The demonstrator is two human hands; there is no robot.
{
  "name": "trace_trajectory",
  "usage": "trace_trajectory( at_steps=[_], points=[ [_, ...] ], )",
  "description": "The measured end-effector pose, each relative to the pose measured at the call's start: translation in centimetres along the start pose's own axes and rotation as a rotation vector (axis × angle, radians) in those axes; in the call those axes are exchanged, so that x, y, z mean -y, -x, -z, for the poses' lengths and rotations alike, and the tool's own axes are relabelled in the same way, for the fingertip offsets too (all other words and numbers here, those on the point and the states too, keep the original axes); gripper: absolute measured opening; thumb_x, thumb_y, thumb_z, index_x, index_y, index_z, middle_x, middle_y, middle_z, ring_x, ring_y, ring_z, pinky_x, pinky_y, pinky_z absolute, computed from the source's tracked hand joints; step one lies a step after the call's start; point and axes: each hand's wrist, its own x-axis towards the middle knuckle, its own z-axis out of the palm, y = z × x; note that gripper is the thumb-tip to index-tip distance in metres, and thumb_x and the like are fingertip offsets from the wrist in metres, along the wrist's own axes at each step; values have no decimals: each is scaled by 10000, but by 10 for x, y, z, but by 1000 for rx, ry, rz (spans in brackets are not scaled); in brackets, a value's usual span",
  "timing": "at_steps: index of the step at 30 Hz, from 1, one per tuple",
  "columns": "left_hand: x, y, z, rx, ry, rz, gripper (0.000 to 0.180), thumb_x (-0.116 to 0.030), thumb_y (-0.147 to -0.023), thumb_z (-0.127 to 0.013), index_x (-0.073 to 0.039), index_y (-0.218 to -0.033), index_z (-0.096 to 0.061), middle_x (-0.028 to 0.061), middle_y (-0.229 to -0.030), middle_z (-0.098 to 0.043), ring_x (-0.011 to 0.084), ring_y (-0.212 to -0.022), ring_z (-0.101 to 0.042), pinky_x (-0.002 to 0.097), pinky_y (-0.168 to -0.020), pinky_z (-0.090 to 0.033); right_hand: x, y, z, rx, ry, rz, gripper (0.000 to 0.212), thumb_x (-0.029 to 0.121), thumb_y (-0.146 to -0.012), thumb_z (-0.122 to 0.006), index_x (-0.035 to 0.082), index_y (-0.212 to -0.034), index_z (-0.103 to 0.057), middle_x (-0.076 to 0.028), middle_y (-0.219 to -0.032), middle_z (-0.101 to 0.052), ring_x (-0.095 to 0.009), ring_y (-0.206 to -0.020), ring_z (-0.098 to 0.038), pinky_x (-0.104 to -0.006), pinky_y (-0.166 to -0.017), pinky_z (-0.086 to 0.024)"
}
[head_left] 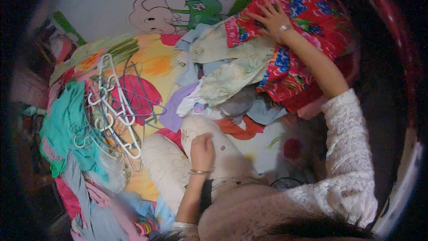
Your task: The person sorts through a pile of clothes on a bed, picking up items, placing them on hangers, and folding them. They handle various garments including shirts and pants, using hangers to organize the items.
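My right hand (273, 21) is stretched out at the upper right with its fingers spread, lying flat on a red floral cloth (312, 11) with blue and pink flowers. The cloth drapes over a heap of clothes, partly covering a pale green patterned garment (238, 73). My left hand (202, 149) is curled into a loose fist on my leg, in pale patterned trousers, and nothing shows in it. Close by the left hand are a lilac piece of cloth (176, 107) and a white one next to it.
White and dark hangers (118, 89) lie tangled on the yellow flowered bedspread (151, 47) at left. Beside them is a green garment (69, 120); grey and pink clothes (100, 214) lie at lower left. A wall (102, 13) with a cartoon drawing stands behind.
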Motion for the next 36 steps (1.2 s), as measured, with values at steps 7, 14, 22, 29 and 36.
trace_trajectory(
  at_steps=[7,14,22,29,36],
  points=[
    [21,22,21,-79,-97,160,166,-69,-817,-512,-10,-925,-624,186,-847,-601,353,-823,-552,419,-754,-437,-25,30,-133,421,341,-171,689,498,-830,-492,284,-1430,-228,-64,-1516,-96,-284,-1396,-37,-506,-1105,-94],
    [27,41,36,-93,-96,210,182,-85,-813,-515,4,-930,-623,202,-886,-608,354,-863,-564,410,-790,-441,45,17,-146,367,-181,23,580,313,-840,-503,171,-1384,-358,-106,-1462,-258,-340,-1367,-134,-539,-1079,-136],
    [16,58,60,-7,-98,308,218,-129,-842,-500,16,-952,-619,214,-912,-608,363,-895,-563,412,-798,-440,83,70,-80,783,15,187,532,295,-836,-538,159,-1337,-423,-92,-1362,-390,-341,-1273,-306,-506,-1031,-242],
    [26,86,68,-75,-41,323,234,-160,-852,-525,26,-959,-619,216,-914,-614,355,-897,-574,401,-810,-445,149,68,-39,-85,-703,-84,454,299,-792,-594,116,-1203,-540,-145,-1154,-555,-357,-1039,-529,-444,-884,-429],
    [24,89,66,-6,221,357,255,-163,-875,-577,-3,-1072,-601,114,-977,-647,188,-847,-604,274,-756,-471,195,129,54,-111,-1315,-233,301,139,-713,-578,-7,-975,-596,-225,-915,-612,-403,-851,-584,-447,-743,-468]
  ],
)
